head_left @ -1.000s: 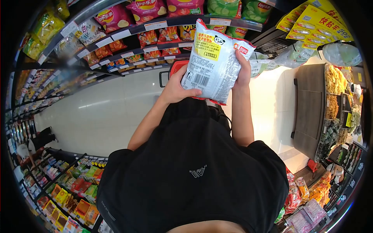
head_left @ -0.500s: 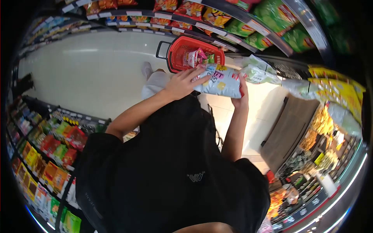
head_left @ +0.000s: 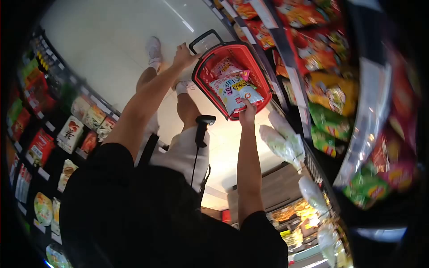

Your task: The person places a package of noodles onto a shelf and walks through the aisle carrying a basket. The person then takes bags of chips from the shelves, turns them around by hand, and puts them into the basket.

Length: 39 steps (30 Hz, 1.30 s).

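A red basket (head_left: 261, 85) with a black handle (head_left: 201, 40) stands on the floor beside the shelf. Inside it lies a pale blue snack bag (head_left: 230, 91), with a pink bag (head_left: 225, 67) behind it. My right hand (head_left: 247, 110) reaches over the near edge and grips the lower corner of the blue bag. At the basket's left rim is my left hand (head_left: 184, 56), its fingers bent near the handle's end; whether it grips anything is too small to tell.
Shelves with snack bags (head_left: 330, 89) run close along the right. Another shelf with packages (head_left: 71, 131) stands at the left. Plastic-wrapped produce (head_left: 283, 143) hangs right of my right arm. A black handheld device (head_left: 202, 129) dangles by my leg.
The blue bag has gone from between both hands down into the basket. My left hand has let go of it and moved to the rim. The view has turned and the basket appears nearer.
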### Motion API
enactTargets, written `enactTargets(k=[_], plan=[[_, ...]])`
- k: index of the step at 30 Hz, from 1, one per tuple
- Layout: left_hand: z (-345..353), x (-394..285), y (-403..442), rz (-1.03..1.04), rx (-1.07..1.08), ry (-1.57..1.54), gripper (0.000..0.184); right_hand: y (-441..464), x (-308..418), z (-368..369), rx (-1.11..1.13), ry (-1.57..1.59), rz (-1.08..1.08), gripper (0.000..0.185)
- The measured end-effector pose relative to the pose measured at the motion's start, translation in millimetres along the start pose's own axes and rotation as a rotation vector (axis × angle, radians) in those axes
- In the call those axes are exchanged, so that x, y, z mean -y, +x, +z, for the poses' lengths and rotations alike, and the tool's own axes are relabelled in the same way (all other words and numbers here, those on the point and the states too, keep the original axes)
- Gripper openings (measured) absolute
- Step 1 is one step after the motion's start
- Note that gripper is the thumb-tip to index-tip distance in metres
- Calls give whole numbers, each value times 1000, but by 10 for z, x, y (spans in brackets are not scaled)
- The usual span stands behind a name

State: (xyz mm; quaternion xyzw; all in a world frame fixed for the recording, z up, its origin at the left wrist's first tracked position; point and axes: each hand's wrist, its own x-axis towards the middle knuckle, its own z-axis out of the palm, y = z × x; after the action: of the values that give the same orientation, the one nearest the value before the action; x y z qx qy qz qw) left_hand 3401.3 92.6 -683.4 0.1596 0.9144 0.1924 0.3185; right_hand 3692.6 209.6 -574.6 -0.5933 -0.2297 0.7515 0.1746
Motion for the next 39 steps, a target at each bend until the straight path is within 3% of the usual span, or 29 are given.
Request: enactTargets(k=[1, 3, 4, 5, 6, 7, 9, 10, 13, 15, 16, 19, 23, 25, 27, 29, 31, 32, 34, 35, 37, 38, 39], plan=[[143, 110, 124, -37, 6, -10, 90, 276, -148, -51, -25, -14, 1, 48], [376, 207, 390, -27, 211, -165, 93, 833, -448, -240, -40, -44, 27, 47], [554, 311, 491, -77, 290, -341, 95, 1116, -600, -370, 55, -242, -108, 48], [616, 327, 519, -124, 311, -435, 72, 1285, -767, -441, 146, -433, -245, 48], [593, 347, 537, -191, 395, -617, 56, 1213, -607, 45, 32, 0, 66, 47], [536, 351, 562, -254, 475, -801, 41, 1441, -800, -42, -6, -9, 70, 40], [487, 391, 624, -256, 503, -848, 31, 1878, -1161, -342, 130, -486, -47, 33], [480, 423, 649, -249, 522, -901, 22, 2039, -1296, -341, 124, -486, -35, 33], [400, 543, 755, -265, 449, -1122, 21, 2232, -1554, -80, 216, -473, -69, 31], [110, 657, 974, -267, 404, -1084, 20, 2188, -1514, 452, 10, -224, 198, 39], [-45, 707, 1088, -264, 364, -1052, 19, 2230, -1630, 499, 112, -392, 30, 37], [-484, 930, 1526, -169, 277, -979, 20, 2304, -1663, 1251, 45, -146, 94, 32], [-1061, 1184, 2109, -16, 219, -864, 25, 2607, -1766, 2091, 77, -344, 32, 30], [-1308, 1308, 2380, -9, 222, -806, 27, 2677, -1767, 2554, 56, -416, 22, 38], [-1528, 1385, 2570, 23, 118, -901, 28, 2808, -1820, 2946, -45, -681, -100, 48], [-1886, 1285, 2591, 8, 25, -860, 26, 2899, -1856, 3190, -23, -654, -71, 58], [-2571, 977, 2337, 174, -340, -647, 36, 3072, -1911, 3308, 3, -872, -103, 60], [-2975, 811, 2037, 259, -224, -868, 23, 3027, -1863, 3328, 59, -972, -142, 63], [-3797, 362, 1275, 486, -121, -1275, 9, 2412, -1344, 3727, 151, -976, 19, 60], [-4357, 11, 759, 475, -9, -1470, 8, 2478, -1402, 3510, 181, -1029, -11, 56], [-4986, -418, 445, 897, 66, -1876, 16, 2212, -1278, 3457, 151, -949, -25, 49], [-5308, -528, 483, 1210, 200, -1762, 20, 1725, -1093, 3556, 92, -811, -11, 46], [-5616, -607, 498, 1508, 340, -1608, 26, 1420, -927, 3617, 111, -962, -15, 44]])
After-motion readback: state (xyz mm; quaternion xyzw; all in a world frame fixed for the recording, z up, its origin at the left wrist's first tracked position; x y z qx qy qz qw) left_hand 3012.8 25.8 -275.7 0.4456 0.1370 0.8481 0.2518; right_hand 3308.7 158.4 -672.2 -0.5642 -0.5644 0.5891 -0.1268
